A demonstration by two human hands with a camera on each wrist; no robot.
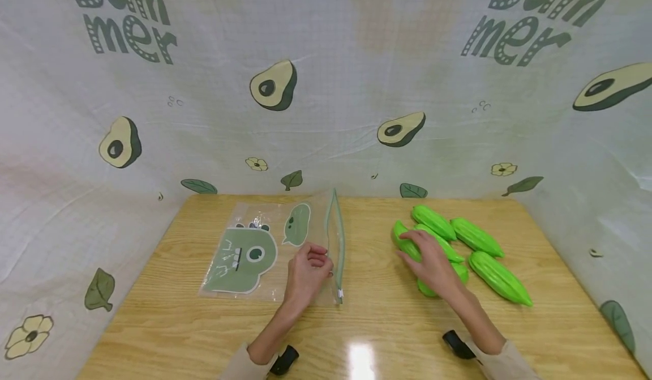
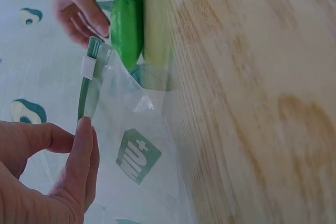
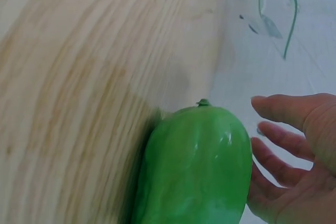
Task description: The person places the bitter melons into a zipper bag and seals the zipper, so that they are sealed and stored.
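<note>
A clear zip bag (image 1: 292, 230) with a green cartoon monster print lies on the table, its green-edged mouth spread apart and raised. My left hand (image 1: 308, 269) pinches the mouth edge, near the white slider (image 2: 88, 67). Several glossy green, ribbed, cucumber-like vegetables (image 1: 476, 237) lie in a group on the right. Over the leftmost one (image 1: 404, 238) reaches my right hand (image 1: 430, 261), thumb and fingers spread around it. In the right wrist view, a vegetable with a short stem (image 3: 197, 166) fills the foreground, beside the loosely bent fingers (image 3: 281, 163).
The pale wooden table (image 1: 377, 312) reaches back to a white cloth (image 1: 326, 159) printed with avocados and leaves, which also hangs along both sides. Light glares off the front of the tabletop.
</note>
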